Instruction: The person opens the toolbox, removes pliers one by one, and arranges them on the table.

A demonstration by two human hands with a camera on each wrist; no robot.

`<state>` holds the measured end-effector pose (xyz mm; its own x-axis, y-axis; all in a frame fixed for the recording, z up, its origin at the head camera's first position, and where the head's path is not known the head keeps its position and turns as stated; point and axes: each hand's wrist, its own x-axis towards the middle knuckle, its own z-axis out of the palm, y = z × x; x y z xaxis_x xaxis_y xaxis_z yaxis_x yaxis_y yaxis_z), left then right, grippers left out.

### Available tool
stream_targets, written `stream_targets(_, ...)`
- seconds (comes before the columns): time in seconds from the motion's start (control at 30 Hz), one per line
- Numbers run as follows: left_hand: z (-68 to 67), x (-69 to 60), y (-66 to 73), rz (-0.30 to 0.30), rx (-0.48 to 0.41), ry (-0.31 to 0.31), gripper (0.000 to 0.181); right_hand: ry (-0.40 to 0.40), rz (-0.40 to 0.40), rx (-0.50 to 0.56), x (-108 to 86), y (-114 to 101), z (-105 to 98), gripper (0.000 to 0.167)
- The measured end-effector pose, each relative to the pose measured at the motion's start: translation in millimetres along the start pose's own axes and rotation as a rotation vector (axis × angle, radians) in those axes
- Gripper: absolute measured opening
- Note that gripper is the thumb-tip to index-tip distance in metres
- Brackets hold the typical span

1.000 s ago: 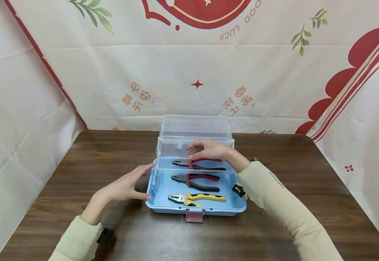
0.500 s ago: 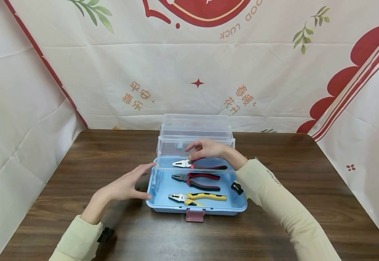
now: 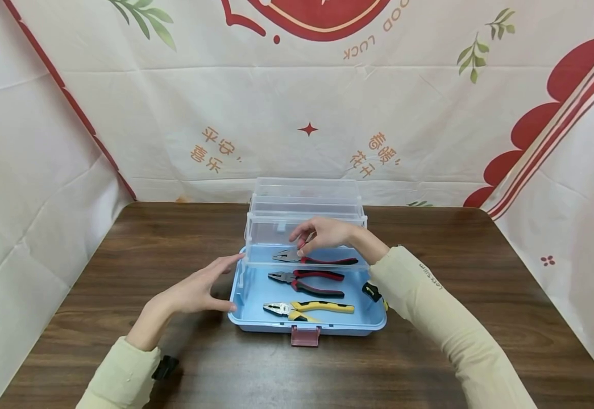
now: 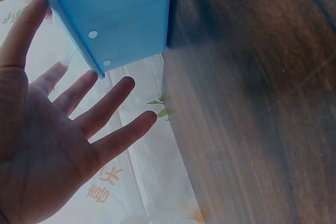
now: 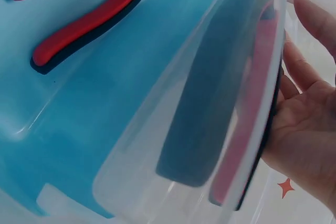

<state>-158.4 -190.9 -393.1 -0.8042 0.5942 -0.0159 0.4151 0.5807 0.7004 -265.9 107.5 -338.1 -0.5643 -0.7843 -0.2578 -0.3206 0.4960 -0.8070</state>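
A blue toolbox (image 3: 243, 292) lies on the table, its clear plastic upper part (image 3: 304, 196) raised at the back. My left hand (image 3: 194, 291) rests against the box's left rim, fingers spread and fairly straight, as the left wrist view confirms. At the back, my right hand (image 3: 326, 233) pinches red-and-black pliers (image 3: 335, 262) near the pivot, jaws pointing left. In the right wrist view the handles of these pliers (image 5: 197, 114) show through clear plastic. In front lie a second red-and-black pair of pliers (image 3: 319, 293) and yellow-and-black pliers (image 3: 327, 307).
A pink latch (image 3: 305, 336) hangs at the box's front edge. The brown wooden table (image 3: 256, 375) extends around the box. A printed cloth (image 3: 297, 102) hangs behind it, with more cloth at both sides.
The back pliers have tilted and shifted slightly right in my right hand, their jaws' glint coming and going. My left hand and the box stay put.
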Motion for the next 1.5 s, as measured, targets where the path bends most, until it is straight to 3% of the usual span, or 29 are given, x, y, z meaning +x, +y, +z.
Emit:
stream_targets(0.37,-1.1,-0.8,1.6,-0.008,0.004,0.003,0.090,-0.043,0.044,-0.002,-3.9,-9,-4,0.039)
stream_targets(0.57,-0.5,-1.0,0.8,-0.016,0.004,0.004,0.090,-0.046,0.012,-0.097,-2.4,-9,0,0.035)
stream_targets(0.77,-0.2,-0.7,0.7,-0.008,0.003,0.004,0.090,-0.065,-0.040,-0.105,-3.0,-6,2,0.033)
stream_targets(1.2,-0.3,-0.2,0.9,-0.007,0.007,0.001,0.091,-0.028,-0.006,-0.178,-0.6,-6,9,0.032)
stream_targets(1.5,-0.3,-0.3,0.7,-0.008,-0.002,0.000,0.091,-0.019,-0.025,-0.241,-0.9,-6,8,0.031)
